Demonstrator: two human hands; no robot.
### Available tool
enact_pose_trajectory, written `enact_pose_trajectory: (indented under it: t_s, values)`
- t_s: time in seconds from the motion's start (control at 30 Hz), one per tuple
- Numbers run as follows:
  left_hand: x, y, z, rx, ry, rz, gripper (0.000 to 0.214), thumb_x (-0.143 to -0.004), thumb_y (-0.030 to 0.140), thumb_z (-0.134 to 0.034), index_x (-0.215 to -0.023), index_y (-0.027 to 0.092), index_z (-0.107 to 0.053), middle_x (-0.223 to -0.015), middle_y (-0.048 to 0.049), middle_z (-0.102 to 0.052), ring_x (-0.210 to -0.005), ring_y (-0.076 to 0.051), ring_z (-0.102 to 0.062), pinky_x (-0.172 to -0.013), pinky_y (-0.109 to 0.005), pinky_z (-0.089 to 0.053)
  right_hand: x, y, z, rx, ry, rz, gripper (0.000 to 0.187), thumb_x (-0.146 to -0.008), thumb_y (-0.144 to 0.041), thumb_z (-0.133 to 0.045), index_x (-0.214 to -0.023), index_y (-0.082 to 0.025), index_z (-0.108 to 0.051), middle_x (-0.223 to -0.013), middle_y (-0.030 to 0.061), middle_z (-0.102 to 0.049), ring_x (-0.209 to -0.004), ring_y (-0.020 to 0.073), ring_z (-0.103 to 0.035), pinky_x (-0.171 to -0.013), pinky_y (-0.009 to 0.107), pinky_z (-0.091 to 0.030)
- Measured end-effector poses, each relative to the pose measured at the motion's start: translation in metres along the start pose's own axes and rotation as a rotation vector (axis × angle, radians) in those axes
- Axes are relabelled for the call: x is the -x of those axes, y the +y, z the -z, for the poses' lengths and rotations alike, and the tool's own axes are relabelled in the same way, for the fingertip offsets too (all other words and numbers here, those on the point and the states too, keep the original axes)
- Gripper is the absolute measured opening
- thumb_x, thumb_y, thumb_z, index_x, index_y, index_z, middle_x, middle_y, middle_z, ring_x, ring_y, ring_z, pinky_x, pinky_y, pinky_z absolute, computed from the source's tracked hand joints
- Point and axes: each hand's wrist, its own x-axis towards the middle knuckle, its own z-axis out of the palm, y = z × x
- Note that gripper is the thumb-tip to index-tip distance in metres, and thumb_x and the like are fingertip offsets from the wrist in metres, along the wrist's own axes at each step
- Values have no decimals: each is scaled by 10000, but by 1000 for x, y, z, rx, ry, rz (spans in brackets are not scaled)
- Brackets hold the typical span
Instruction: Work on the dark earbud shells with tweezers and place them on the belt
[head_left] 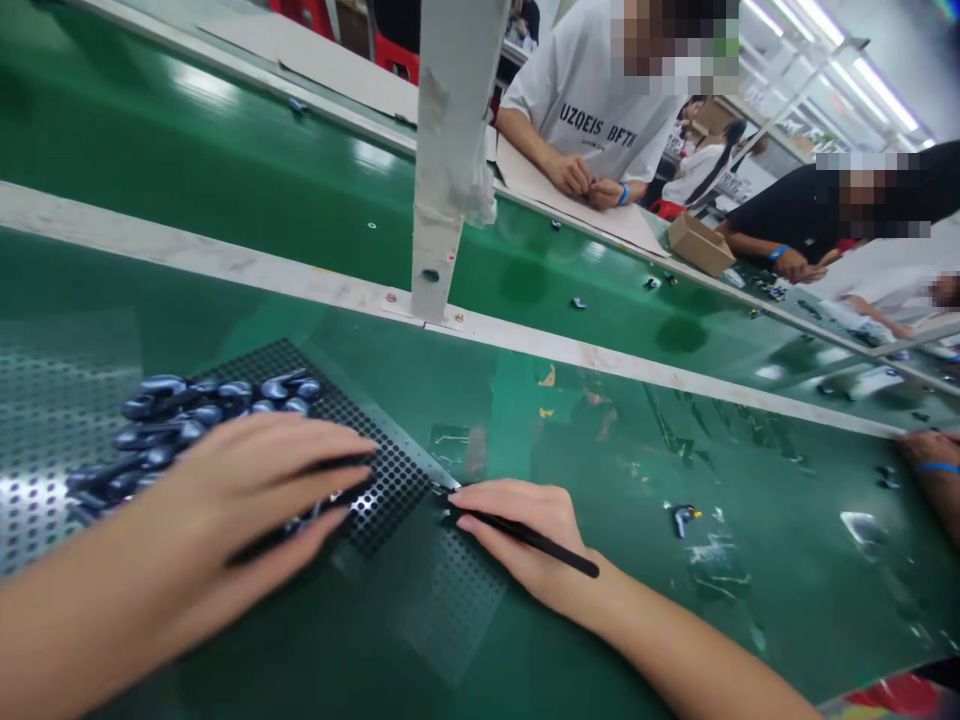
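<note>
Earbud-like pieces (pixel 187 430), dark blue & glossy, lie heaped in the head view at the L end of the dark dotted sheet (pixel 397 475), some seemingly past its edge. Wearer's L hand (pixel 240 475) is over the sheet's near L part, fingers slightly parted; dark shapes show betw. them, but can't tell if its grip has hold of anything. R hand (pixel 536 515), just R of the sheet, has its grip closed on black tweezers (pixel 555 553), pen-style, tips by the sheet's R corner. Can't make out whether tips pinch sth. small.

Nearer the wearer than the sheet's R corner: pale dotted film (pixel 457 600) on the green bench (pixel 315 670). Larger clear dotted film (pixel 60 440) L of the sheet. Well R of the sheet: loose blue piece (pixel 681 521) w/ a yellow end, next to clear film scraps (pixel 720 570). Beyond the sheet: white rail (pixel 225 255) & upright post (pixel 450 160); past those, a co-worker (pixel 585 110) in a white tee, hands tog. Beyond & well R of the sheet: small cardboard box (pixel 701 245).
</note>
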Motion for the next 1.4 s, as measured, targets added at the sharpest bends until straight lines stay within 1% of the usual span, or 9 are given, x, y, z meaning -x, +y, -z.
enact_pose_trajectory:
  t_s: [0.07, 0.17, 0.33, 0.43, 0.8, 0.97, 1.1, 1.2, 1.4]
  values:
    - [7, 21, -22, 4, -29, -130, 432, -1091, 213, -485, -1365, 370, -779, -1325, 77, -837, -1229, -162, -770, -1337, -288, -302, 2, 2, 0, 22, -6, 39, 156, -1061, -197, -710, -1144, -140, -828, -1044, 97, -902, -919, 154, -882, -926, 186, -692]
    - [14, 36, -42, 13, -42, -126, 440, -1160, 343, -443, -1540, 387, -660, -1326, 59, -840, -1216, -178, -784, -1380, -293, -211, 4, 2, 2, 75, -50, 67, 185, -1065, -164, -685, -1192, -127, -815, -1069, 104, -900, -977, 164, -882, -992, 200, -682]
    - [16, 35, -46, -19, -67, -121, 556, -1183, 402, -393, -1728, 436, -288, -1347, 60, -828, -1200, -201, -799, -1400, -340, -183, 9, 1, 2, 151, -75, 108, 244, -1043, -113, -680, -1259, -139, -789, -1085, 86, -901, -1025, 171, -878, -1041, 233, -682]
    - [17, 35, -46, -47, -66, -120, 582, -1185, 384, -366, -1746, 407, -211, -1354, 47, -826, -1194, -211, -804, -1412, -362, -166, 13, -1, -1, 212, -55, 143, 228, -1021, -91, -697, -1226, -110, -794, -1070, 101, -899, -1025, 177, -877, -1077, 227, -664]
    - [20, 35, -48, -30, -62, -116, 604, -1155, 263, -374, -1736, 403, -287, -1381, 46, -814, -1224, -222, -798, -1417, -434, -197, 17, -4, -2, 269, -70, 213, 230, -998, -48, -695, -1209, -39, -787, -1077, 149, -892, -1051, 216, -878, -1140, 267, -640]
    - [16, 30, -44, -53, -81, -244, 624, -1116, 221, -430, -1728, 329, -371, -1383, 25, -814, -1194, -208, -813, -1423, -389, -161, 17, -5, -2, 271, -82, 206, 226, -1007, -50, -689, -1210, -50, -788, -1076, 144, -894, -1052, 217, -878, -1133, 273, -646]
    - [19, 28, -43, -40, -80, -181, 618, -1126, 225, -399, -1729, 354, -367, -1411, 45, -798, -1260, -209, -789, -1419, -433, -181, 16, -6, -1, 267, -93, 195, 220, -1019, -45, -672, -1209, -48, -782, -1091, 148, -892, -1074, 217, -875, -1130, 277, -646]
    - [21, 27, -42, -49, -125, -230, 655, -1109, 201, -435, -1745, 320, -329, -1445, 27, -777, -1305, -218, -768, -1425, -441, -158, 14, -6, -1, 275, -96, 196, 199, -1027, -49, -666, -1188, -47, -783, -1091, 146, -893, -1071, 211, -875, -1131, 269, -640]
    - [18, 26, -41, -61, -112, -202, 581, -1115, 222, -408, -1677, 355, -472, -1454, 61, -764, -1270, -206, -785, -1422, -425, -169, 10, -8, -3, 277, -48, 178, 197, -1040, -65, -660, -1200, -66, -775, -1056, 127, -895, -1012, 189, -878, -1071, 252, -676]
